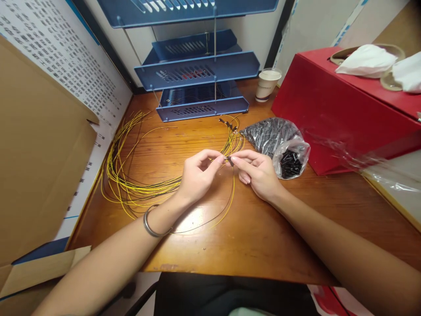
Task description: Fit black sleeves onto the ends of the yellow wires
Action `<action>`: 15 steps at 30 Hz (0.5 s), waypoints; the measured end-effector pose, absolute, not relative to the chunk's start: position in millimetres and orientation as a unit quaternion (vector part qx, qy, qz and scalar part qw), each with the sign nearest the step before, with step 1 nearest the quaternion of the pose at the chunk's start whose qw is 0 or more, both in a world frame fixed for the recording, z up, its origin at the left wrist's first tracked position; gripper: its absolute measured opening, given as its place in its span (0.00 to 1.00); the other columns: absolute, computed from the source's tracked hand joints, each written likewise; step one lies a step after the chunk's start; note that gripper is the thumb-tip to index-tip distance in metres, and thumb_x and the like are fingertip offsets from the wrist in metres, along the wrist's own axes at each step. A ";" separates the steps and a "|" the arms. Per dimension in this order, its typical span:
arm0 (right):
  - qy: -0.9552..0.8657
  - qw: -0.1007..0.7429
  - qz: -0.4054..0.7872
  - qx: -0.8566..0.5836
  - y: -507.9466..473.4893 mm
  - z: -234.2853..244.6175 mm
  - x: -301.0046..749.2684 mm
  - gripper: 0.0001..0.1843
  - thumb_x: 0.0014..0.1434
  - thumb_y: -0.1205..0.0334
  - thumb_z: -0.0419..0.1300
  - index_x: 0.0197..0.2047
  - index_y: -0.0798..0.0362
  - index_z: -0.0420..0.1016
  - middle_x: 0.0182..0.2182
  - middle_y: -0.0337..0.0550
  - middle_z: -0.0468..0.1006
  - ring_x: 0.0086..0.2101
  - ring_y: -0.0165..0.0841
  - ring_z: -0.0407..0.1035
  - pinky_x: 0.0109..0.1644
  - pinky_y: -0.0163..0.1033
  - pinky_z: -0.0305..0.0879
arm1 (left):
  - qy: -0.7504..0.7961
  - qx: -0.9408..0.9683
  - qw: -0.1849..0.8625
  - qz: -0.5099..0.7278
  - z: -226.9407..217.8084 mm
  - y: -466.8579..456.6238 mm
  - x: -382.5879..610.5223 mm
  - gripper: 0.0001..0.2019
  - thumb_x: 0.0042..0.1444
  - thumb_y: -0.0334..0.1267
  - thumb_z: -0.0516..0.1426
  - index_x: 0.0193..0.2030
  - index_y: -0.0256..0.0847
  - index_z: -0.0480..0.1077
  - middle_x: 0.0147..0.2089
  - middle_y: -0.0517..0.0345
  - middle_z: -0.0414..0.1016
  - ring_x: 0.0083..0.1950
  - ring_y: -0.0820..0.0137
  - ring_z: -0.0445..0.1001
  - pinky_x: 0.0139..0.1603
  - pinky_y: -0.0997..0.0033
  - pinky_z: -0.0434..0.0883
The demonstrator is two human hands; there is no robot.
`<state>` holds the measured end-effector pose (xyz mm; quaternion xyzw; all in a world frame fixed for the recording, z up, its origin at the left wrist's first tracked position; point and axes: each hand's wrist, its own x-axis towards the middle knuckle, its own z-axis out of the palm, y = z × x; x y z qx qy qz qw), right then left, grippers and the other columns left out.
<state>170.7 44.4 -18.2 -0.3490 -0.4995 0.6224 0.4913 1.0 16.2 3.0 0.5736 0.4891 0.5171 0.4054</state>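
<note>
Both hands meet over the middle of the table [263, 245], fingertips almost touching. The left hand [197, 175] is pinched narrow, thumb and forefinger closed on the end of a single yellow wire [230, 202], with the pinch pointing toward three o'clock. The right hand [258, 173] answers it, pinched just as narrow on a small black sleeve [230, 160] and pointing toward nine o'clock. So the wire tip and the sleeve sit between the two pinches, touching or very nearly so; I cannot tell whether the tip is already inside the sleeve.

The short axis of the sleeve seems to run left to right, in line with the wire end. From the pinch, the held wire drops toward six o'clock, then loops round toward the left wrist, which wears a metal bangle [149, 221].

The bundle of yellow wires [131, 184] lies at about nine o'clock from the left hand, curving in a big loop across the table, with its ends [232, 131] gathered at twelve o'clock just above the hands. The plastic bag of black sleeves [279, 140] sits at one o'clock from the right hand, near it, open toward that hand. The right hand is clearly the closer one to the bag; the left is closer to the bundle.
</note>
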 end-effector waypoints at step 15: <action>-0.503 0.488 0.616 -0.361 43.2 -11.4 168.3 0.14 0.51 0.53 0.74 0.35 0.54 0.81 0.20 0.35 0.76 0.14 0.21 0.55 0.16 0.32 0.49 | 0.495 0.580 0.398 0.510 2.0 18.0 0.0 0.14 0.59 0.47 0.65 0.33 0.37 0.76 0.31 0.54 0.81 0.30 0.73 0.74 0.32 0.74 0.70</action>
